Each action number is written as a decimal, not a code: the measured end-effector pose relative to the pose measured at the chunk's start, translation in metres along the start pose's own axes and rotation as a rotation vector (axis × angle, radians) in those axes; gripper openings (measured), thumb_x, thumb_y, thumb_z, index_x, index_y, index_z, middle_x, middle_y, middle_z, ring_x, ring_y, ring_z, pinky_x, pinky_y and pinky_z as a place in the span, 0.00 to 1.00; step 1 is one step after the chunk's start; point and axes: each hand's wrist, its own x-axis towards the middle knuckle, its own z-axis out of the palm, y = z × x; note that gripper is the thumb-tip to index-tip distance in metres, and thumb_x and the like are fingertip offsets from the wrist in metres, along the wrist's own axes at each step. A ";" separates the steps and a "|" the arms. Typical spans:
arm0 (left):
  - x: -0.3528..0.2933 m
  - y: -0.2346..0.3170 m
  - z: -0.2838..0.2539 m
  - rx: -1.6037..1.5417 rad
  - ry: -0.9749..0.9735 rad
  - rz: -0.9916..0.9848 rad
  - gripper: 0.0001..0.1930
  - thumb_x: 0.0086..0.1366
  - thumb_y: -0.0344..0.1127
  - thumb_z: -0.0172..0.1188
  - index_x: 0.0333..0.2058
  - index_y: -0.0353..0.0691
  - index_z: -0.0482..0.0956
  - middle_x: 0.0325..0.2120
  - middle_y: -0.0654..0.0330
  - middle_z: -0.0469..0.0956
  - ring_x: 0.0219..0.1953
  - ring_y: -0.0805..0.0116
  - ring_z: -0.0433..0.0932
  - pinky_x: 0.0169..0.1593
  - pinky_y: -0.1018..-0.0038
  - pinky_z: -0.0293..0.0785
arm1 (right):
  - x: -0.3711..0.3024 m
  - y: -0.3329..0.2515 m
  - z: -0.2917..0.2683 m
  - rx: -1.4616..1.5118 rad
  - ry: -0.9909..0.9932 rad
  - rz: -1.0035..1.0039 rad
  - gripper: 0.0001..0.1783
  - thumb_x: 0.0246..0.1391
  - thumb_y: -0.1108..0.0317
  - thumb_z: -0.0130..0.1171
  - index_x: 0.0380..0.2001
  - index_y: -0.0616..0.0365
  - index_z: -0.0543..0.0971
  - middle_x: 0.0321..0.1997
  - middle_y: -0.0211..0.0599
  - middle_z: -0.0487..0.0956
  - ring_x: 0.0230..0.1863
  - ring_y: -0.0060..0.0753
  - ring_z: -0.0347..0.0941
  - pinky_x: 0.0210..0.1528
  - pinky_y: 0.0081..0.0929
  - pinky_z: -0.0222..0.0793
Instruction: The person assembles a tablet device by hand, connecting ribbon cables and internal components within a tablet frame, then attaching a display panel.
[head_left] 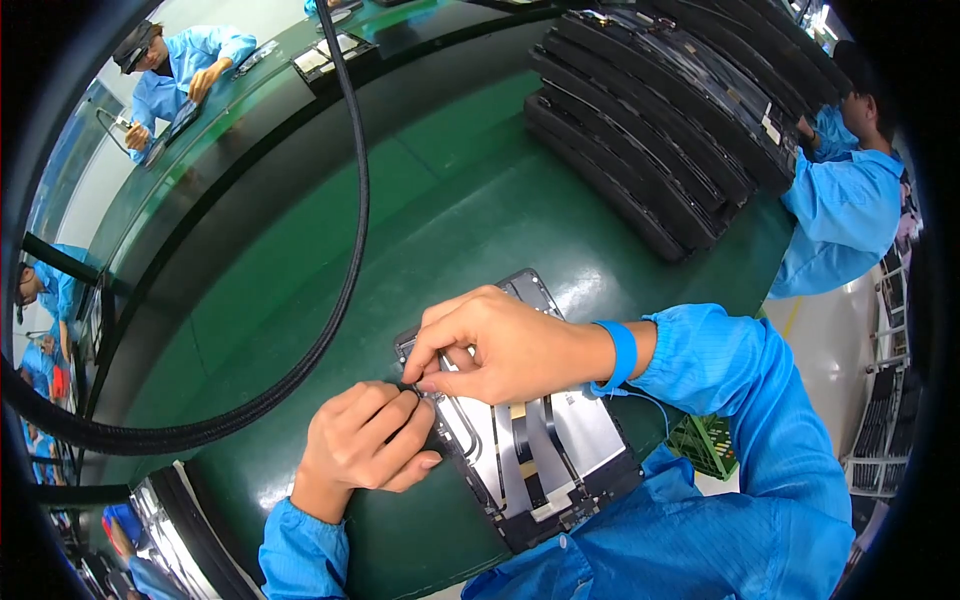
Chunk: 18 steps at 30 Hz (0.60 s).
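Note:
An opened tablet [585, 425] lies on the green table in front of me, its silver inside and dark flat cables facing up. My right hand [490, 345] reaches across its upper part, thumb and forefinger pinched at the left edge. Close against those fingertips, my left hand [370, 440] is closed, with its fingers curled at the same edge. Whatever small piece lies between the fingers is hidden. A blue wrist strap [622, 355] with a thin cord circles my right wrist.
A thick black cable [355, 210] arcs over the table at left. Stacked black trays [640, 150] stand at the far right, beside a co-worker in blue [840, 210]. Silver panels [180, 530] sit at lower left. A green crate [705, 445] shows below the table's right edge.

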 end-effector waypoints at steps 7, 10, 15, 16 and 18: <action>-0.007 0.003 0.004 -0.064 0.073 -0.043 0.20 0.66 0.48 0.64 0.39 0.32 0.89 0.32 0.55 0.83 0.32 0.59 0.82 0.36 0.66 0.83 | -0.002 -0.001 0.001 -0.012 -0.009 0.012 0.08 0.58 0.73 0.73 0.42 0.59 0.90 0.35 0.37 0.85 0.23 0.22 0.74 0.28 0.27 0.70; -0.005 0.002 0.005 -0.081 0.048 -0.078 0.21 0.65 0.48 0.66 0.39 0.32 0.89 0.32 0.55 0.83 0.32 0.58 0.82 0.36 0.65 0.83 | -0.002 0.001 -0.002 -0.008 -0.024 0.018 0.09 0.59 0.73 0.72 0.43 0.58 0.90 0.36 0.37 0.85 0.22 0.22 0.74 0.28 0.27 0.70; 0.001 0.006 0.003 -0.175 0.027 -0.232 0.20 0.61 0.47 0.69 0.39 0.33 0.89 0.34 0.54 0.85 0.34 0.53 0.84 0.39 0.61 0.84 | 0.000 -0.001 -0.006 -0.056 -0.026 -0.063 0.10 0.56 0.74 0.69 0.42 0.62 0.88 0.36 0.40 0.85 0.35 0.35 0.83 0.37 0.33 0.79; 0.001 0.006 0.004 -0.174 -0.006 -0.226 0.20 0.60 0.46 0.70 0.41 0.33 0.88 0.36 0.53 0.85 0.39 0.52 0.85 0.44 0.59 0.84 | -0.001 -0.004 -0.009 -0.065 -0.044 -0.042 0.10 0.57 0.74 0.70 0.42 0.62 0.87 0.38 0.41 0.85 0.40 0.39 0.86 0.40 0.35 0.80; 0.000 0.011 0.016 -0.149 -0.008 -0.216 0.18 0.59 0.47 0.72 0.36 0.35 0.84 0.38 0.52 0.82 0.44 0.51 0.82 0.51 0.57 0.82 | -0.004 -0.004 -0.011 -0.073 -0.018 -0.012 0.10 0.56 0.76 0.70 0.42 0.60 0.87 0.39 0.43 0.86 0.43 0.41 0.86 0.44 0.36 0.81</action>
